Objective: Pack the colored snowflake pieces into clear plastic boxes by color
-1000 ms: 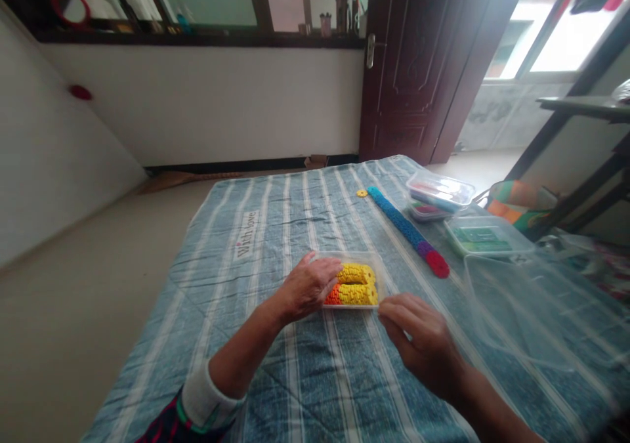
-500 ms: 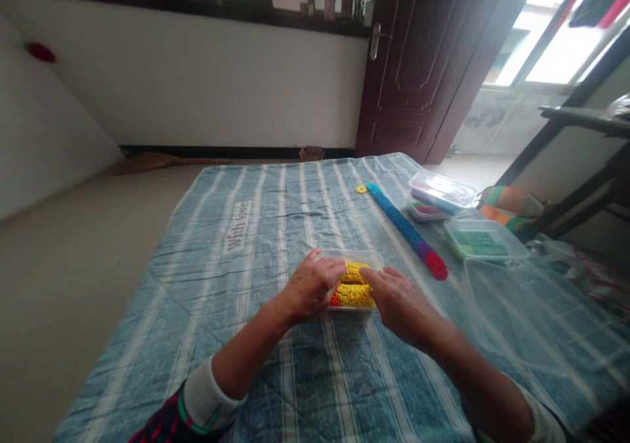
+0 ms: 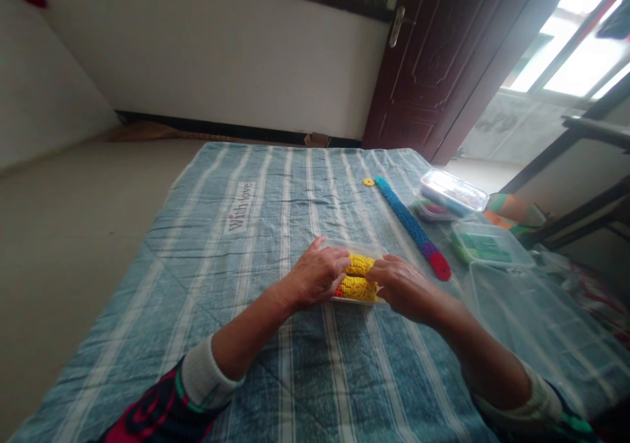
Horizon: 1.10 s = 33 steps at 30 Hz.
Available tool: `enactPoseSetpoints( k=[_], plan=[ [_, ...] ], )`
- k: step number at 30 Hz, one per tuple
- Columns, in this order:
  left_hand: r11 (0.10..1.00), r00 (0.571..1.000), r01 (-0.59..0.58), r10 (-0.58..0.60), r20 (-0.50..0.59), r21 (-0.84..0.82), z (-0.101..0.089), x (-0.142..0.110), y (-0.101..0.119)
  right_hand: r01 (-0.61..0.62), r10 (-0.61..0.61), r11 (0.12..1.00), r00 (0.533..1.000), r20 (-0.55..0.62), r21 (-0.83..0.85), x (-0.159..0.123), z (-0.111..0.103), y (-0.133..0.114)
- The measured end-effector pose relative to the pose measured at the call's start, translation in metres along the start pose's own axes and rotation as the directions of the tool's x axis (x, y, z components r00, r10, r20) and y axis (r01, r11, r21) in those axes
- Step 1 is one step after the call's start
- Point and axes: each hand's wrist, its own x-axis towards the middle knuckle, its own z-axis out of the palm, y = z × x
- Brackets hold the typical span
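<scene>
As Two Hands Meet Over a Clear Box, Yellow Rows Lie Side by Side

While the left hand (image 3: 315,275) covers one end of a small clear box (image 3: 339,241), the right hand (image 3: 403,289) reaches to the other, its fingers at the tips of two yellow rows (image 3: 359,288) inside. The right fingers are drawn close together; whether either hand grips a piece cannot be told. The box sits on a striped blue cloth (image 3: 285,233), what lies beneath it unclear. An uneven press could make the rows ride up or break apart, and a sideways push could slide the box over the cloth's creases. Beyond lie a long blue, purple and red roll (image 3: 406,221) and a yellow disc (image 3: 369,182), with stacked boxes (image 3: 453,193) and a green-filled box (image 3: 485,243) to the right. A pale wall (image 3: 221,56) and a dark red door (image 3: 428,56) back the room, daylight entering at right.
</scene>
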Motion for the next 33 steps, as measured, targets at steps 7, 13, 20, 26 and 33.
enactPoseSetpoints(
  k=[7, 13, 20, 26, 33],
  plan=[
    [1.000, 1.000, -0.007, 0.007, -0.025, -0.005, 0.003, 0.000, -0.002, 0.030, -0.021, 0.997, 0.992, 0.121, -0.072, 0.003, -0.001, 0.003],
    [1.000, 0.999, -0.010, 0.010, -0.036, 0.005, 0.003, -0.001, -0.002, -0.058, 0.060, 0.998, 0.986, 0.155, -0.017, 0.003, -0.001, 0.001],
    [0.999, 0.998, -0.033, 0.034, -0.051, 0.010, 0.004, -0.001, -0.003, -0.082, 0.068, 0.990, 0.989, 0.132, 0.110, 0.002, 0.000, 0.002],
    [1.000, 0.998, -0.025, 0.026, -0.058, 0.016, 0.002, 0.000, 0.000, -0.086, 0.074, 0.987, 0.993, 0.089, 0.139, 0.001, 0.004, 0.000],
    [0.999, 0.996, -0.034, 0.034, -0.078, -0.002, 0.000, 0.001, 0.000, -0.024, 0.021, 0.990, 1.000, 0.022, 0.138, 0.001, 0.013, -0.002]
  ],
)
